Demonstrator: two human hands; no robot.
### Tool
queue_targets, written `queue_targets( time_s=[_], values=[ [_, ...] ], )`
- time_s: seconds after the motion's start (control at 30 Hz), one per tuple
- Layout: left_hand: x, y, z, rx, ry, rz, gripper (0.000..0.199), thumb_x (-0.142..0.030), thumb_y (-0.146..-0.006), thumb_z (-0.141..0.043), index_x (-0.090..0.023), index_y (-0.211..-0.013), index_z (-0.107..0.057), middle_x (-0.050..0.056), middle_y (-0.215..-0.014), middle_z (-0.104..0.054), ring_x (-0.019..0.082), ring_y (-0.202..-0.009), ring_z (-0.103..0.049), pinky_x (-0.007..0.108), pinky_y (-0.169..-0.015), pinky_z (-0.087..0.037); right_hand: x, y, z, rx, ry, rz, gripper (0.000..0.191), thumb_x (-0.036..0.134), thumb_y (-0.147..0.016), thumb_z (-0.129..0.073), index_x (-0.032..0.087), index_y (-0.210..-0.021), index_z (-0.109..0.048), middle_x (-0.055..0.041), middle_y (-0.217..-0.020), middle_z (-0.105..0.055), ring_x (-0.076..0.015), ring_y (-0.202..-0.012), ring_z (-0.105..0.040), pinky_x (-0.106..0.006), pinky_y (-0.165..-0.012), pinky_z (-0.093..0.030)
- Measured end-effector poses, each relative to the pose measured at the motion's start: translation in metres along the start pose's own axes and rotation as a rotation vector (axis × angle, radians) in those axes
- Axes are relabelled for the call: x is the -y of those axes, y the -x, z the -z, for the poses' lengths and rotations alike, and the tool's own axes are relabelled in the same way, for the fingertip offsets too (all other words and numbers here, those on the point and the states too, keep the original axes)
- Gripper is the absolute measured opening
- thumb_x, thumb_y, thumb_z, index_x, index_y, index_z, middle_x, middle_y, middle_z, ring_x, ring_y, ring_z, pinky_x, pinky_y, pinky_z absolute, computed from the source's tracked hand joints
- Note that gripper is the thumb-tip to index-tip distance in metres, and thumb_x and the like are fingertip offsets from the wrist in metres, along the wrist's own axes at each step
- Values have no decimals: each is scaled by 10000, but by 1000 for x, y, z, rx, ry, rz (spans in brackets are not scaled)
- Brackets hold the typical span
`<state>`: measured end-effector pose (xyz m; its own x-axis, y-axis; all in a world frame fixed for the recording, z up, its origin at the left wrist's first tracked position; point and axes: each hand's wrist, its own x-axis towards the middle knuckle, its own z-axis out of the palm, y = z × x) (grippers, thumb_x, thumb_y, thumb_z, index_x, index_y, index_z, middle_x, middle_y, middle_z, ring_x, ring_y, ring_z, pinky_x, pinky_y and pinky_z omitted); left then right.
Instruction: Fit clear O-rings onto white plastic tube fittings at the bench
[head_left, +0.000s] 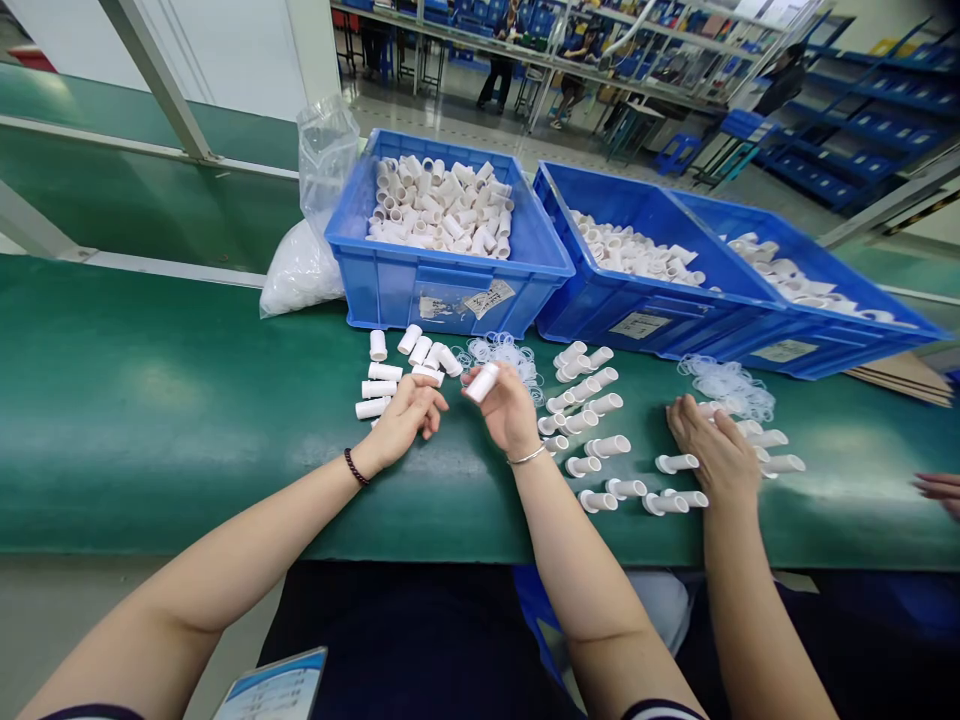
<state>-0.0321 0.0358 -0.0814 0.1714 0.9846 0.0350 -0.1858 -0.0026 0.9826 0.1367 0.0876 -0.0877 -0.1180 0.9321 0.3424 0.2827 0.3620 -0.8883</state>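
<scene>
My right hand (511,412) holds a short white plastic pipe sleeve (482,383) between thumb and fingers. My left hand (407,420) is just left of it, fingers loosely bent and apart, with nothing seen in them. Its fingertips lie by a loose group of white sleeves (385,371), and one sleeve (427,375) sits right at its upper edge; whether they touch is unclear. Behind my right hand is a pile of thin clear rings (501,352). To its right stand several white flanged tubes (579,421), tilted in view, on the green tabletop (247,430).
Blue bins (450,285), (652,325) of white pieces line the back, with a clear plastic bag (304,262) at their left. A co-worker's hand (716,450) rests among tubes near a second ring pile (727,385). Another person's fingers (941,487) show far right.
</scene>
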Motion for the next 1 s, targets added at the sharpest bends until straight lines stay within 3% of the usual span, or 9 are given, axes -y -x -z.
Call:
queue_targets(
  time_s=[0.2, 0.47, 0.53, 0.67, 0.73, 0.8, 0.87, 0.9, 1.0],
  values=[
    [-12, 1, 18, -26, -1091, -375, 178, -308, -826, -575, -188, -958, -574, 100, -1000, -553, 274, -980, -481, 431, -854, -397, -8, -2, 20, -59, 127, -105, 343, 529, -880, -446, 212, -921, -571, -15, -695, -586, -157, -642, -588, -330, -626, -542],
    [0, -3, 22, -17, -1403, -326, 267, -181, -817, -548, -184, -1083, -546, 111, -1038, -558, 285, -978, -496, 418, -816, -411, 7, 0, 16, 80, 336, 42, 371, 476, -931, -386, 205, -1057, -606, -49, -1119, -580, -234, -1094, -534, -416, -861, -483],
    [-1, -3, 21, -14, -1433, -317, 305, -159, -822, -532, -179, -1127, -530, 114, -1044, -580, 296, -1003, -498, 439, -845, -408, 9, 5, 60, 95, 329, 60, 473, 486, -967, -252, 174, -1095, -584, -39, -1126, -569, -232, -1127, -514, -424, -873, -479],
    [-4, 0, 14, -24, -1308, -350, 338, -145, -855, -471, -160, -1193, -486, 125, -1101, -583, 284, -1062, -506, 451, -918, -407, 1, 16, 199, 23, 398, 101, 448, 530, -951, -296, 209, -1019, -601, -11, -1041, -613, -206, -1060, -542, -385, -844, -514],
    [-4, 4, 6, -3, -1125, -378, 340, -160, -877, -439, -160, -1216, -457, 128, -1166, -551, 256, -1105, -504, 419, -952, -413, -3, 18, 236, -227, 605, 55, 509, 474, -980, -209, 169, -958, -616, -14, -932, -631, -185, -976, -575, -368, -770, -518],
    [-2, 6, 0, 41, -952, -352, 322, -185, -892, -416, -169, -1212, -447, 122, -1182, -539, 234, -1117, -513, 392, -956, -426, -3, 17, 220, -538, 917, -30, 536, 399, -993, -172, 118, -916, -622, -9, -844, -631, -159, -894, -596, -333, -706, -503],
    [2, 6, -4, 71, -844, -262, 309, -214, -902, -400, -176, -1206, -439, 116, -1180, -548, 231, -1096, -533, 389, -936, -439, 3, 14, 160, -801, 1133, -75, 520, 378, -988, -198, 88, -901, -621, -7, -815, -629, -153, -867, -602, -323, -693, -485],
    [4, 5, -4, 71, -811, -205, 307, -229, -907, -392, -174, -1206, -432, 116, -1178, -554, 234, -1082, -543, 395, -927, -441, 6, 12, 122, -815, 1101, -49, 507, 400, -978, -231, 86, -900, -622, -11, -815, -630, -163, -877, -603, -334, -704, -483],
    [8, 0, 1, 40, -727, -89, 296, -274, -915, -383, -174, -1192, -418, 107, -1153, -563, 236, -1050, -552, 413, -922, -432, 16, 10, 24, -434, 716, 82, 365, 481, -875, -488, 147, -867, -634, -24, -820, -651, -192, -879, -605, -340, -735, -493]
  ],
)
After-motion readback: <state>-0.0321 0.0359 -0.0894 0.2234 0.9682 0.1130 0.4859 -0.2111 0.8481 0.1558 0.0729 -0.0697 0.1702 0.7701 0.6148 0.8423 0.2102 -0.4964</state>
